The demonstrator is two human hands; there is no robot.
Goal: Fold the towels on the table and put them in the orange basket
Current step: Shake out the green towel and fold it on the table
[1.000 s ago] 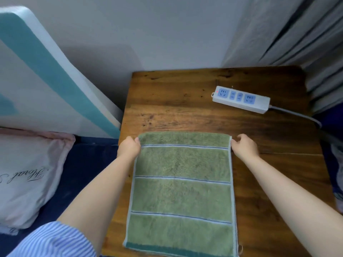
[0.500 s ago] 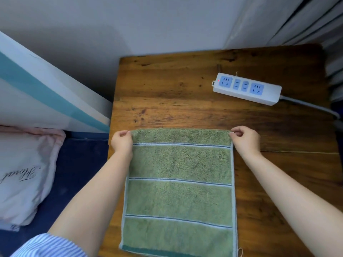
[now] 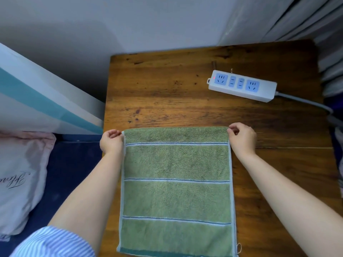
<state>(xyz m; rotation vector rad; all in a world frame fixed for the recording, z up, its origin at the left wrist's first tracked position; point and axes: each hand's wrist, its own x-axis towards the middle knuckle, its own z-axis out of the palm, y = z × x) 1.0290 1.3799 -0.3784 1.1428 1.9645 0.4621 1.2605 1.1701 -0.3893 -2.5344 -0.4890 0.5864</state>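
Our fingers pinch the two far corners of the green towel (image 3: 176,186): the left hand (image 3: 111,140) grips its far left corner, the right hand (image 3: 242,137) its far right corner. We see the wooden counter (image 3: 167,93) carrying the towel, which lies flat and spread, reaching from mid-counter to the near edge. Left of the towel, off the counter, lies a pink pillow (image 3: 20,180). Beyond the towel's right corner, well apart, sits a white power strip (image 3: 241,85).
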